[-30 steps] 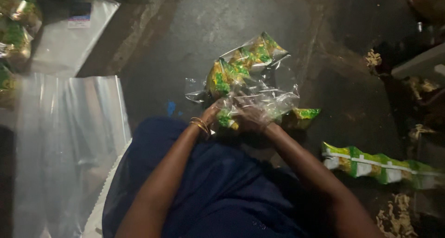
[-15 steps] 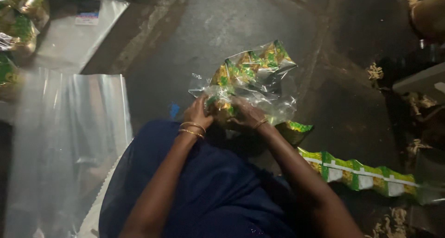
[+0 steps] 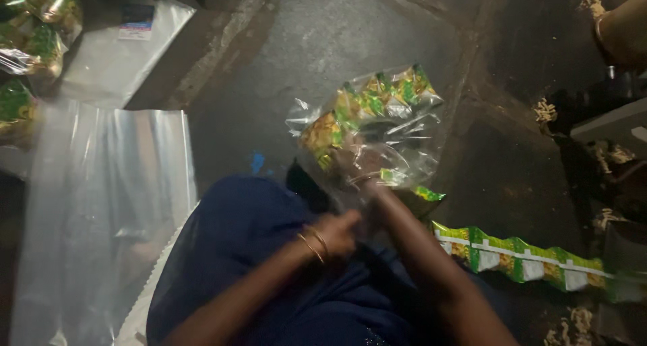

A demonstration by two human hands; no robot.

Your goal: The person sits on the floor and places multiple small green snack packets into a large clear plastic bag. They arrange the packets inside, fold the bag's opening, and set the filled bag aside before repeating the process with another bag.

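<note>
Head view, looking down at lap and floor.

Count: one clear plastic bag (image 3: 377, 140) in hand; inside it a folded run of green-and-yellow sachets (image 3: 367, 107), number not countable through the crinkled film. One flat strip of sachets (image 3: 522, 262) on the floor to the right, about five sections showing. One small loose green sachet (image 3: 428, 194) just below the bag. One stack of clear plastic sheets (image 3: 101, 211) on the floor at left, with a second clear packet (image 3: 128, 49) above it. Several filled bags of the same sachets (image 3: 34, 43) at the upper left edge.

Right hand (image 3: 360, 167) is pushed inside the clear bag, seen through the film; whether its fingers are spread or pressed together, cannot tell. Left hand (image 3: 340, 231), two bangles at the wrist, is closed near the bag's mouth over the dark blue lap; fingers curled, apparently pinching the film edge.

The bag is held above the floor, just ahead of the knees.
</note>
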